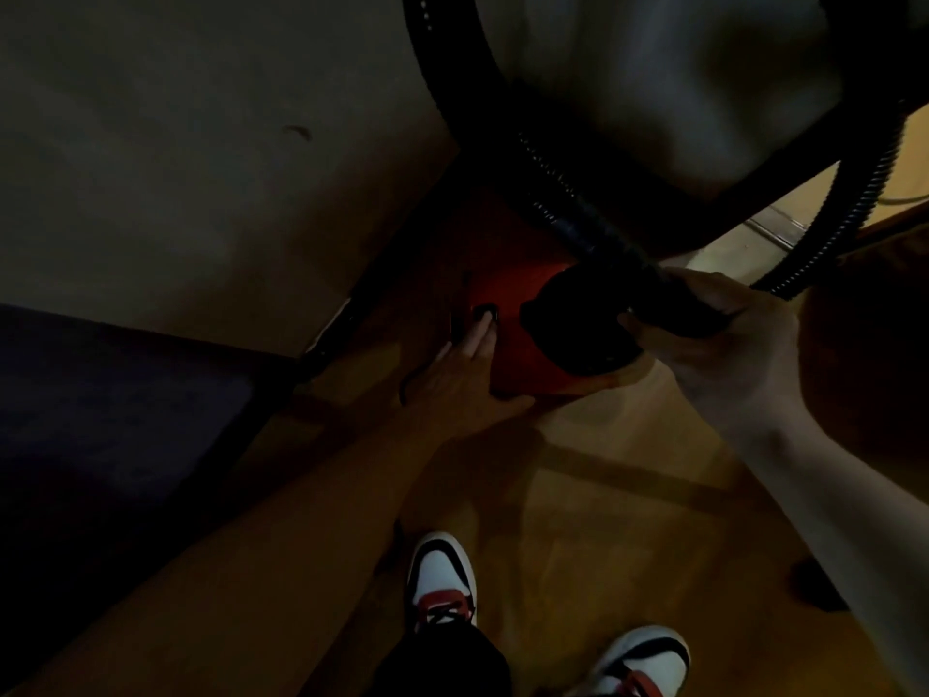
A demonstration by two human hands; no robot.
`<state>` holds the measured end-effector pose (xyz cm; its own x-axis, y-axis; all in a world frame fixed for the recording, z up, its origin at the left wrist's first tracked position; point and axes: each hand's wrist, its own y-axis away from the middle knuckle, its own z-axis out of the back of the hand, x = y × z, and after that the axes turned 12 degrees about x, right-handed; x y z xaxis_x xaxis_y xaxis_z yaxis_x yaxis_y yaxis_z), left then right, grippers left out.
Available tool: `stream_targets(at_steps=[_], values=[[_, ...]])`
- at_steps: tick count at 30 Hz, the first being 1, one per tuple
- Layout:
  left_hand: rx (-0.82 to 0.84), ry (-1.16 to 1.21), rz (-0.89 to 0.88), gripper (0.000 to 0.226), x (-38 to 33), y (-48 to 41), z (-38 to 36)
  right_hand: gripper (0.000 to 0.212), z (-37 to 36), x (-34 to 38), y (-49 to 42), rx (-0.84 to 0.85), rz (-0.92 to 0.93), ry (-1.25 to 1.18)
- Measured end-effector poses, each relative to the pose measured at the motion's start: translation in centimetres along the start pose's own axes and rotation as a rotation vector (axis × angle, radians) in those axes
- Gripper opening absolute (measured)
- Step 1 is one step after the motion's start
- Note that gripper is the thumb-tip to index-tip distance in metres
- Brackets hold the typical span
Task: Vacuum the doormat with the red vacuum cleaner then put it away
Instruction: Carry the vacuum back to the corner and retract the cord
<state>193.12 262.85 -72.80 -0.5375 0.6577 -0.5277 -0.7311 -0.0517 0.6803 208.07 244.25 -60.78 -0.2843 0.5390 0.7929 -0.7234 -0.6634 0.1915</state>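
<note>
Red vacuum cleaner (507,304) on wooden floor (603,495), straight fingers (480,334) of left hand (452,374) on its switch (486,311), black hose (578,213) gripped in right hand (729,339)

Dim room. Pale wall (176,143) bears one dark scuff (297,133); black skirting (347,314) at its foot. Wooden floor (603,495), brighter far right.

White-black-red sneakers (442,576), black trousers (447,664)
</note>
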Motion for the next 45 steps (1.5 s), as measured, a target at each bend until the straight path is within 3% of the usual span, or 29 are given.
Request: stream_targets(at_steps=[4, 13, 19, 29, 34, 37, 40, 45], values=[[-0.031, -0.075, 0.005, 0.109, 0.7, -0.7, -0.9, 0.036, -1.2, -1.1, -0.1, 0.021, 0.003, -0.052], [0.089, -0.029, 0.064, 0.109, -0.9, -0.3, 0.8, 0.038, -1.9, -0.6, -0.2, 0.048, -0.042, -0.053], [-0.018, 0.145, -0.026, 0.105, -2.2, 3.2, 3.2, 0.042, -0.4, 2.1, -0.6, 0.084, -0.066, -0.107], [-0.323, 0.552, -0.228, 0.095, -7.2, 13.0, 10.3, 0.026, 0.1, 10.0, -0.8, 0.098, 0.175, -0.045], [-0.598, 0.714, -0.339, 0.045, -10.9, 16.5, 13.6, 0.039, -1.1, 13.3, -1.1, 0.135, 0.210, -0.241], [-0.712, 0.747, -0.337, 0.016, -13.0, 18.3, 15.0, 0.034, -1.3, 15.3, -0.9, 0.182, 0.233, -0.336], [-0.843, 0.751, -0.301, 0.017, -13.7, 19.9, 15.8, 0.035, -1.8, 17.2, -0.5, 0.220, 0.263, -0.350], [-0.900, 0.770, -0.284, 0.015, -13.8, 22.0, 18.2, 0.048, -2.4, 20.3, -0.8, 0.251, 0.308, -0.458]])
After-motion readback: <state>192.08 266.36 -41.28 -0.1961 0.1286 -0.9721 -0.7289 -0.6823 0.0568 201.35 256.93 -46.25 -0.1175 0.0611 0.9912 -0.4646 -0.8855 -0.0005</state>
